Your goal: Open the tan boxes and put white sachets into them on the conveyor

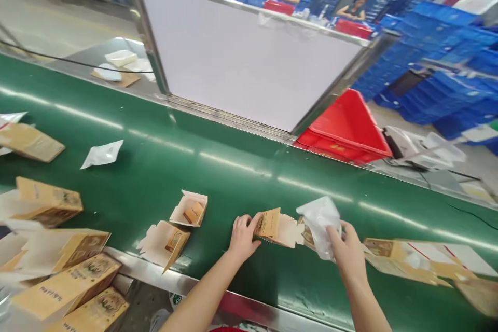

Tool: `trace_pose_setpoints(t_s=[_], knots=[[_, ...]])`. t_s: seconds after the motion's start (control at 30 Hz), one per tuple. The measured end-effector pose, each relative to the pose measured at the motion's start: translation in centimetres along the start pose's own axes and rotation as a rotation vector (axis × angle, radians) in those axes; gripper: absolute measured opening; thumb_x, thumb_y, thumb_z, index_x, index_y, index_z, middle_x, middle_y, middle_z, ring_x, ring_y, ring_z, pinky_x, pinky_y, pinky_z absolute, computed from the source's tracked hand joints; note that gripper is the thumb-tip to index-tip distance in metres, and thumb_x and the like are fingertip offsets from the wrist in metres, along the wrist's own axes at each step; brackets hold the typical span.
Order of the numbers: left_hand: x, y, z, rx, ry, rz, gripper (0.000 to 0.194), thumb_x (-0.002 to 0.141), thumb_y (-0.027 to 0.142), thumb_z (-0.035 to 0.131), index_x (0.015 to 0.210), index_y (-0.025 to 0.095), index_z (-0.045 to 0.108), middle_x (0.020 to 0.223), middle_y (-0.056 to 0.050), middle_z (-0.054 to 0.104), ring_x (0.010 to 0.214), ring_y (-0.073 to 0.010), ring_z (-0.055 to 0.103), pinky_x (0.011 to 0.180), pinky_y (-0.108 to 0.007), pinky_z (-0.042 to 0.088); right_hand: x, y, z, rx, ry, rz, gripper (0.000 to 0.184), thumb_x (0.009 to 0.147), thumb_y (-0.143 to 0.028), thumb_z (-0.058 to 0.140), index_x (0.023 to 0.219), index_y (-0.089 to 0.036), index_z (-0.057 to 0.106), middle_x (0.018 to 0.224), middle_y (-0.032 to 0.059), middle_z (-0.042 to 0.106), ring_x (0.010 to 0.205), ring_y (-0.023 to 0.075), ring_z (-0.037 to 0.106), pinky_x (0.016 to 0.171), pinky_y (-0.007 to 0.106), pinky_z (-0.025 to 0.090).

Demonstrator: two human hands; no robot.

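Observation:
My left hand (243,237) grips the end of a small tan carton (277,228) lying open on the green conveyor belt (218,176). My right hand (346,249) pinches a white plastic pouch (319,223) at the carton's open right end. The pouch hides part of the carton's mouth. Two more open cartons (189,209) (165,243) lie on the belt to the left of my left hand.
Several tan boxes (70,285) are piled at the lower left, and flat boxes (408,259) lie at the right. A loose white pouch (101,154) rests on the belt. A white panel (241,62) stands behind the belt, with a red crate (346,129) beside it. People sit among blue crates far back.

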State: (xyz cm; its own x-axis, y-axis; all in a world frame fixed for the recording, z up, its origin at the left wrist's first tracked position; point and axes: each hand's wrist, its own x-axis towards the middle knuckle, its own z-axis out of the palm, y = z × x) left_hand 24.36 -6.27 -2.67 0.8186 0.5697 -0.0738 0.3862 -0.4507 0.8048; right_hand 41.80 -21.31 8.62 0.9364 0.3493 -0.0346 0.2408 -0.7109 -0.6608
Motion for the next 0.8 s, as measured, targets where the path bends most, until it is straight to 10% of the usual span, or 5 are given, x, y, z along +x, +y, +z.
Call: trace_pose_setpoints(t_s=[0.13,0.4,0.63,0.8], knots=[[1.6,1.3,1.0,-0.075,-0.064,0.150,0.115,0.046,0.023,0.083,0.142,0.020,0.021,0.144,-0.016,0.035,0.134,-0.0365,0.034,0.108,-0.056,0.032,-2.5,0.4,-0.8,-0.041,0.010,-0.109,0.039,0.070,-0.052,0.052,0.087,-0.020,0.065,0.090,0.0081,0.067,0.084,0.0279,0.060,0.074,0.038,0.046],[3.0,2.5,1.8,-0.173,-0.020,0.237,0.074,0.056,0.010,0.065,0.123,0.019,0.037,0.119,-0.011,0.051,0.111,-0.0249,0.054,0.093,-0.040,0.049,-2.4,-3.1,-2.9,0.035,0.151,-0.158,0.034,0.083,-0.047,0.051,0.098,-0.018,0.061,0.087,0.0069,0.066,0.073,0.0205,0.061,0.065,0.030,0.049],[1.0,3.5,3.6,-0.166,0.123,0.108,0.058,0.068,0.019,0.062,0.121,0.016,0.038,0.120,-0.015,0.053,0.117,-0.0293,0.051,0.101,-0.052,0.041,-4.2,-4.9,0.9,-0.452,-0.339,-0.473,0.023,0.079,-0.010,0.044,0.080,-0.018,0.065,0.083,0.0108,0.065,0.086,0.0283,0.058,0.072,0.040,0.049],[0.7,4.8,4.6,-0.170,0.159,-0.046,0.043,0.078,0.026,0.056,0.116,0.014,0.041,0.111,-0.016,0.056,0.108,-0.0285,0.056,0.095,-0.050,0.047,-4.7,-5.3,2.2,-0.359,-0.643,-0.672,0.066,0.066,-0.018,0.061,0.129,-0.013,0.046,0.135,0.0161,0.047,0.121,0.0289,0.046,0.094,0.040,0.047]])
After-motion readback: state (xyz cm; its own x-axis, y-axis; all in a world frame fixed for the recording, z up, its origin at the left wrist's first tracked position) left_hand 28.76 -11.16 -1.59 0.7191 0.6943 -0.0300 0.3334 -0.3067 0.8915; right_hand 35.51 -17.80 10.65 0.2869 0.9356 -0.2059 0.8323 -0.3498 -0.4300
